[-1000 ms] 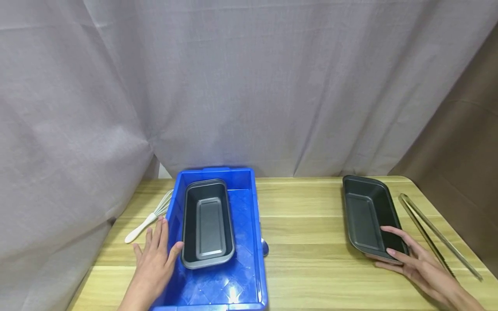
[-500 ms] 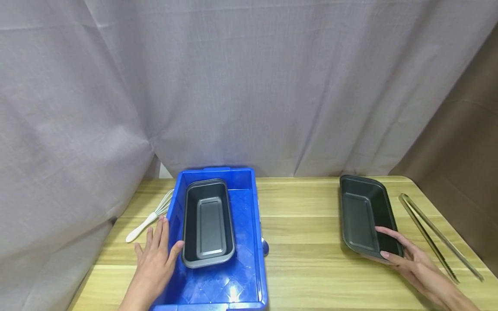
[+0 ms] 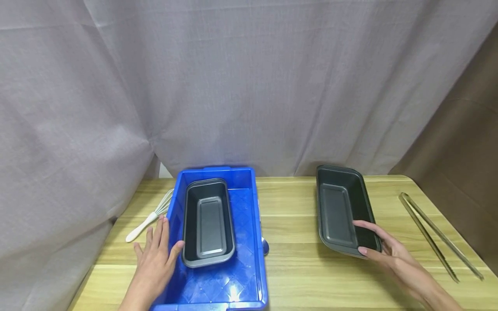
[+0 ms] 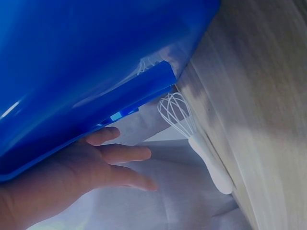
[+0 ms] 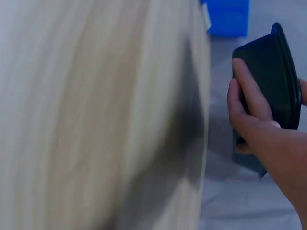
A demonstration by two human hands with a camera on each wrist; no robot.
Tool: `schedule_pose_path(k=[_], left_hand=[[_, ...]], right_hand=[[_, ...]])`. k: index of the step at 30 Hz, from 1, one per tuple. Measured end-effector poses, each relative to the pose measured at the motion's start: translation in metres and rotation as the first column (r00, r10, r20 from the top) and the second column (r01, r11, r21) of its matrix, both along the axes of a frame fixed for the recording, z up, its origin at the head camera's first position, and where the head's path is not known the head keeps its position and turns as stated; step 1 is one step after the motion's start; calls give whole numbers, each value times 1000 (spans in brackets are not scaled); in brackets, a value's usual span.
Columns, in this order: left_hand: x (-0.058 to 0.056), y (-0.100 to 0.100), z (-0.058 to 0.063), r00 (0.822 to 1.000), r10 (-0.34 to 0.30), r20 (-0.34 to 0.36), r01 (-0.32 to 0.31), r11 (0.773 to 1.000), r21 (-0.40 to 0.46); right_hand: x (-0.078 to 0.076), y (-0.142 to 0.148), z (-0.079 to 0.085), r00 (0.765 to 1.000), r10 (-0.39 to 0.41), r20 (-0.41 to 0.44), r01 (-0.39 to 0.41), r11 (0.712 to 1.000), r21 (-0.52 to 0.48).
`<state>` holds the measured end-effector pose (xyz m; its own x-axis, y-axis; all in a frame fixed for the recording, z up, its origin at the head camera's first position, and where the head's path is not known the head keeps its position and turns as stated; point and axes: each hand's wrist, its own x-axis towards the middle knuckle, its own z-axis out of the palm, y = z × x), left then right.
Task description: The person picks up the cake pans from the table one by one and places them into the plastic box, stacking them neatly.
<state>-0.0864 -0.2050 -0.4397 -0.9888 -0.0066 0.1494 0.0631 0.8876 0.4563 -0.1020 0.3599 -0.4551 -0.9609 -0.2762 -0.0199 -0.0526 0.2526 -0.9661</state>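
My right hand (image 3: 394, 255) grips a dark loaf pan (image 3: 335, 211) by its near right corner, with thumb and a finger on the inside. In the right wrist view other fingers lie against the pan's underside (image 5: 268, 72), and the pan is raised off the table. A second dark loaf pan (image 3: 210, 226) sits inside the blue plastic bin (image 3: 261, 263), towards its left wall. With fingers spread and straight, my left hand (image 3: 151, 263) rests on the bin's left rim. The left wrist view shows its fingers outside the bin wall (image 4: 72, 62).
A white whisk (image 3: 145, 224) lies on the wooden table (image 3: 292, 224) left of the bin. Metal tongs (image 3: 435, 233) lie at the right edge. Something dark and rounded, mostly hidden, pokes out by the bin's right side. Grey cloth (image 3: 249, 86) hangs behind the table.
My right hand has carried its loaf pan leftwards, away from the tongs, and a little upwards. My left hand and the pan in the bin have stayed in place.
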Motion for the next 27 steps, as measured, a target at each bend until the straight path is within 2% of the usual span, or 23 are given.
schedule_pose_path(k=[3, 15, 19, 27], left_hand=[[0, 0, 0, 1000, 1, 8, -1, 1000, -10], [1, 0, -2, 1000, -10, -4, 10, 1000, -18], [1, -1, -2, 1000, -11, -2, 11, 1000, -10], [2, -1, -2, 1000, -15, -14, 15, 1000, -11]], right_hand=[[1, -17, 10, 1000, 7, 6, -7, 999, -34], [7, -74, 46, 992, 58, 116, -45, 992, -116], [5, -92, 54, 985, 100, 138, -74, 980, -184], [1, -142, 75, 968, 204, 147, -150, 938, -314]])
